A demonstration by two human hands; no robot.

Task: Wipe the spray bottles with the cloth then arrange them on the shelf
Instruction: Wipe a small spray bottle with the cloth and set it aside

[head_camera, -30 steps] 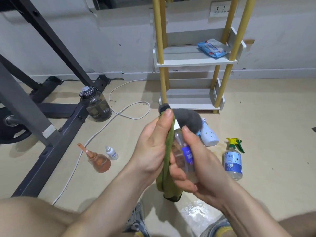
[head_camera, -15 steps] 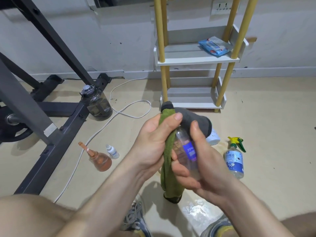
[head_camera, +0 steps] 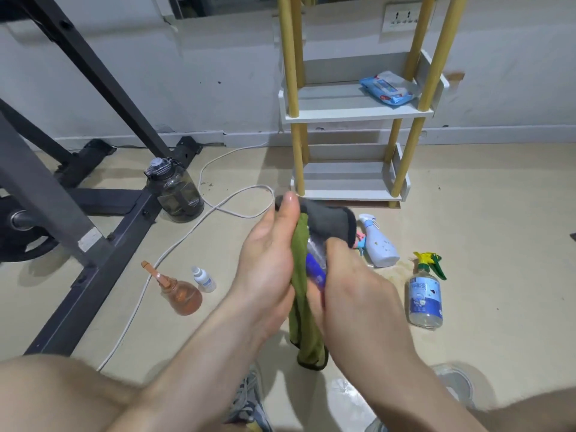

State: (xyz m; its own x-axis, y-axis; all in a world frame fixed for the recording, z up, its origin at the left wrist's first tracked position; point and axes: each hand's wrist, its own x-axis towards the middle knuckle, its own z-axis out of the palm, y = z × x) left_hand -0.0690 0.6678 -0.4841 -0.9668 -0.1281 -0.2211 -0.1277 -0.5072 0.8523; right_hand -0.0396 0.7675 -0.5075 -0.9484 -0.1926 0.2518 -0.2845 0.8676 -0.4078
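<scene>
Centrally in the head view, a small clear spray bottle (head_camera: 315, 267) with a blue label is held up above the floor, on the near side of the shelf (head_camera: 358, 114). Its top is wrapped in the cloth (head_camera: 301, 254), which is green on one face and grey on the other; the grey part is folded over the head of the bottle and the green part hangs down between the wrists. The cloth is gripped by the left hand (head_camera: 268, 260), whose thumb is pressed upward along the fabric, while its other fingers are hidden behind the cloth. The lower body of the bottle is gripped by the right hand (head_camera: 352, 294), its fingers apparently curled round it, though most of them are covered.

On the floor to the right, a white spray bottle (head_camera: 378, 244) is seen lying on its side, and nearer and further right a clear spray bottle with a yellow and green trigger (head_camera: 425, 294) is also laid down. To the left, an orange bottle (head_camera: 180, 294) and a small white dropper bottle (head_camera: 204, 279) are set just beside each other. A white cable (head_camera: 174, 247) is looped across the floor past a dark water jug (head_camera: 176, 188), which stands against a black metal frame (head_camera: 103, 260). On the upper board of the shelf, at the far wall, a blue packet of wipes (head_camera: 389, 88) is laid near the right posts
</scene>
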